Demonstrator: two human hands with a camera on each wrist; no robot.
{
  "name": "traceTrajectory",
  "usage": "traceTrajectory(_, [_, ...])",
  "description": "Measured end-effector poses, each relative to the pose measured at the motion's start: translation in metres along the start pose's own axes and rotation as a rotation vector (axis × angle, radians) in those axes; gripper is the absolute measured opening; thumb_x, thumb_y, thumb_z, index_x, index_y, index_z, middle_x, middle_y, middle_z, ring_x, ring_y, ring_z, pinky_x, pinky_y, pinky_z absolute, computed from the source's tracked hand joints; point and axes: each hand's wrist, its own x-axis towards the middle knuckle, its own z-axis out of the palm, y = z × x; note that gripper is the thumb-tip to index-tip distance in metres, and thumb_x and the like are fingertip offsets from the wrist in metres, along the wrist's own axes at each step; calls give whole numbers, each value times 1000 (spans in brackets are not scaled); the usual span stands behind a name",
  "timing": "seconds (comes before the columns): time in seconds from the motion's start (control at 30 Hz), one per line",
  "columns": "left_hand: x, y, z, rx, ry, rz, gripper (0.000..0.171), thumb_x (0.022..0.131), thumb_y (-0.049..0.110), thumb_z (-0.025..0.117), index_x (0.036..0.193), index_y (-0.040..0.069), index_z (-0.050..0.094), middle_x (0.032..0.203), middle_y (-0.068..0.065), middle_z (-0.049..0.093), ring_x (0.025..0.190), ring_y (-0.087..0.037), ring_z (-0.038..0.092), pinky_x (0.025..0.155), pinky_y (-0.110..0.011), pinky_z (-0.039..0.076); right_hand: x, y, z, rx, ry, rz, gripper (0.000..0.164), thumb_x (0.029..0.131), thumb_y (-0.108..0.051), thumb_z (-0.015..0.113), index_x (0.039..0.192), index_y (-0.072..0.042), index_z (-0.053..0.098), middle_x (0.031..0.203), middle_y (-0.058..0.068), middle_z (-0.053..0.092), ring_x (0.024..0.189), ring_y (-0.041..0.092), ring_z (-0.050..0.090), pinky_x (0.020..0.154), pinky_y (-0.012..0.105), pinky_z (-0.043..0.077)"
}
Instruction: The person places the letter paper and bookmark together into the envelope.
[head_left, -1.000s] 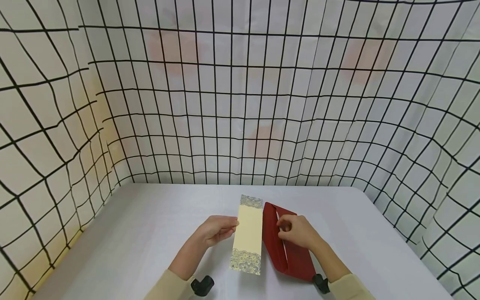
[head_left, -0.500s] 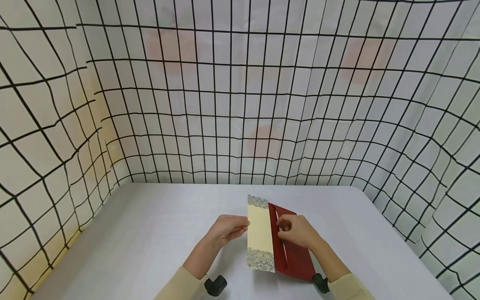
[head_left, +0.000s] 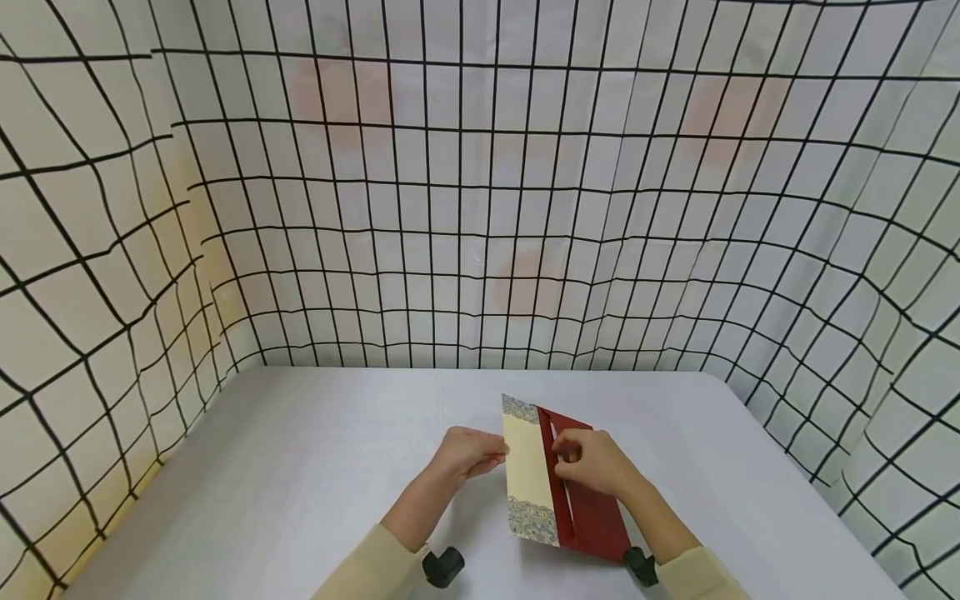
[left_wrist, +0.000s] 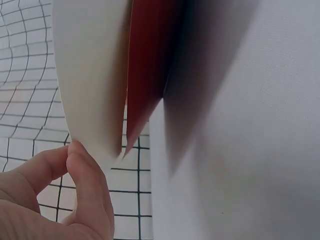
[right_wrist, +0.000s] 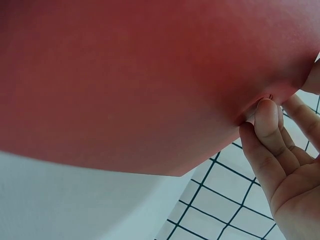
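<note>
My left hand (head_left: 471,452) pinches the left edge of a cream card (head_left: 527,460) with grey lace-patterned bands at both ends. The left wrist view shows the card's plain pale side (left_wrist: 90,75), with the thumb and fingertips of the left hand (left_wrist: 80,195) on its edge. A red envelope (head_left: 598,517) stands tilted to the right of the card, its flap side partly behind the card. My right hand (head_left: 596,461) grips the envelope near its opening. In the right wrist view the fingers of the right hand (right_wrist: 287,170) pinch the red paper (right_wrist: 125,85) and dent it.
A white table (head_left: 337,467) lies under both hands. Black grid netting (head_left: 465,208) over white sheeting stands behind and along both sides. Black wrist cameras sit at the left wrist (head_left: 444,567) and right wrist (head_left: 641,567).
My left hand has moved the card to the right, so it now overlaps the envelope's left part. The right hand and the envelope stay nearly still.
</note>
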Motion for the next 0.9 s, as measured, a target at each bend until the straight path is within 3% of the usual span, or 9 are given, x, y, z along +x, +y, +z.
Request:
traceTrajectory(0.17, [3,1,7,55,4,38,15,79,-5,72,92,-12,68,65,-4,65,57,-7,61,57,-18,53,1,-2,1,-4,8,40,16,78,-11,72,93,-12,68,68,-3,51,64,13,47,54,27,40])
traceTrajectory(0.4, [4,1,14,105,71,48,10,76,-7,72,84,-11,69,63,-6,65,56,-9,62,59,-22,55,1,-4,1,5,3,77,17,78,-11,74,94,-12,68,70,-2,52,67,14,48,55,29,42])
traceTrajectory(0.9, [9,0,23,315,165,68,7,74,-3,75,73,-4,68,63,-7,66,54,-12,63,60,-29,57,1,-1,1,7,1,55,18,77,-11,75,93,-11,68,69,-3,52,65,13,48,54,27,40])
